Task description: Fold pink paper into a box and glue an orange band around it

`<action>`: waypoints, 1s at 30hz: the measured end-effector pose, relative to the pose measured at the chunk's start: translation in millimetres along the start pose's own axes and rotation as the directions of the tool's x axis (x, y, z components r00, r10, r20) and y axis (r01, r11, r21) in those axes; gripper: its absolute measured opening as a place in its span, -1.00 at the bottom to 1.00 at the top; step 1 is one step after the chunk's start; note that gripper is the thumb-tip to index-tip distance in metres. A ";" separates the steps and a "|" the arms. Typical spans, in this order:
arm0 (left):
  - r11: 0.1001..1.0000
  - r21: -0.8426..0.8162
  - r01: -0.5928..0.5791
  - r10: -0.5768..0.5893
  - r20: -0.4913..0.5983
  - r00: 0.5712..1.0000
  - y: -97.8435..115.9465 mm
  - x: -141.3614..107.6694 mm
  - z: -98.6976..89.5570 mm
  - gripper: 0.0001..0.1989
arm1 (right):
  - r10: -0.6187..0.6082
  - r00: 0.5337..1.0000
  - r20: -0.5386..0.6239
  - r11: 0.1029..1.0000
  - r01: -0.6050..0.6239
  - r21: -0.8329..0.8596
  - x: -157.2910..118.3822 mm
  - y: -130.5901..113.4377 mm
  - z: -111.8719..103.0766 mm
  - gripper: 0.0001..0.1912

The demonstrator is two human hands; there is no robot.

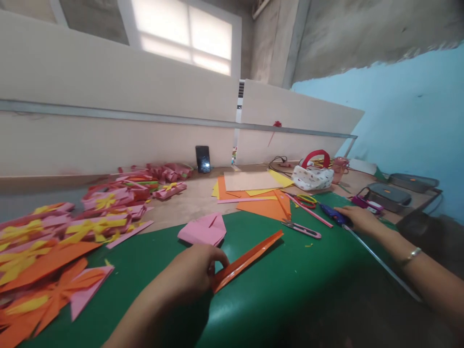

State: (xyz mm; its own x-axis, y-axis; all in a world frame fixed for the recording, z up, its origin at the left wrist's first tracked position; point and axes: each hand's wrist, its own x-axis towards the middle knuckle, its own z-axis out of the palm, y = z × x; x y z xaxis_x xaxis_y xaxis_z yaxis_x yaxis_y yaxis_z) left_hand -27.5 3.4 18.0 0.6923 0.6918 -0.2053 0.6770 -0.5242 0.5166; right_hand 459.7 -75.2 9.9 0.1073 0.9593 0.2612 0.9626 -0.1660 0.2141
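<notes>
My left hand pinches the near end of a long folded strip of orange paper, which slants away to the right over the green mat. Shiny spots show along its fold. Just beyond that hand lies a folded pink paper piece. At the right, my right hand has its fingers around a blue glue gun; a long clear glue stick trails back from it. A pink utility knife rests on the mat between the hands. Yellow-handled scissors lie a little farther back.
Pink, orange and yellow paper flowers are heaped on the left. Behind the mat sit stacked paper sheets and an upright phone. A white basket with a red handle and grey cases stand at the back right.
</notes>
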 end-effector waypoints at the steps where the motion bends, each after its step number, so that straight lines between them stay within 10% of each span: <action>1: 1.000 0.013 0.012 -0.012 -0.006 1.000 0.4 -0.4 -0.3 -0.74 | -0.004 1.000 0.001 1.000 0.004 -0.008 3.9 -9.1 -5.1 -0.54; 6: 0.991 0.126 0.042 -0.036 -0.048 0.998 3.4 -1.3 0.2 -0.73 | -0.238 0.971 -0.023 0.967 0.239 0.088 16.5 -102.0 -48.7 -0.59; 9: 0.981 0.188 0.053 -0.034 -0.099 0.995 3.9 -0.2 1.7 -0.73 | -0.523 0.846 -0.105 0.756 0.517 0.400 8.5 -173.2 -65.7 -0.68; 13: 0.974 0.223 0.048 -0.024 -0.111 0.994 5.3 2.3 1.7 -0.71 | -0.528 0.826 -0.198 0.693 0.554 0.460 -7.3 -227.6 -63.2 -0.67; 30: 0.936 0.318 0.151 -0.105 -0.159 0.982 14.3 2.3 1.9 -0.83 | -0.432 0.820 -0.376 0.766 0.553 0.327 -38.7 -242.7 -34.4 -0.72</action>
State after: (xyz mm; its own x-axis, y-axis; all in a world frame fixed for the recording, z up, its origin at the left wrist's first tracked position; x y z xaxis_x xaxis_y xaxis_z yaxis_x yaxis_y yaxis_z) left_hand -15.7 -3.4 23.3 0.5692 0.8129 -0.1234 0.8177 -0.5439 0.1885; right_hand 213.4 -79.9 -19.8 -0.4209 0.7723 0.4758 0.8783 0.4781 0.0009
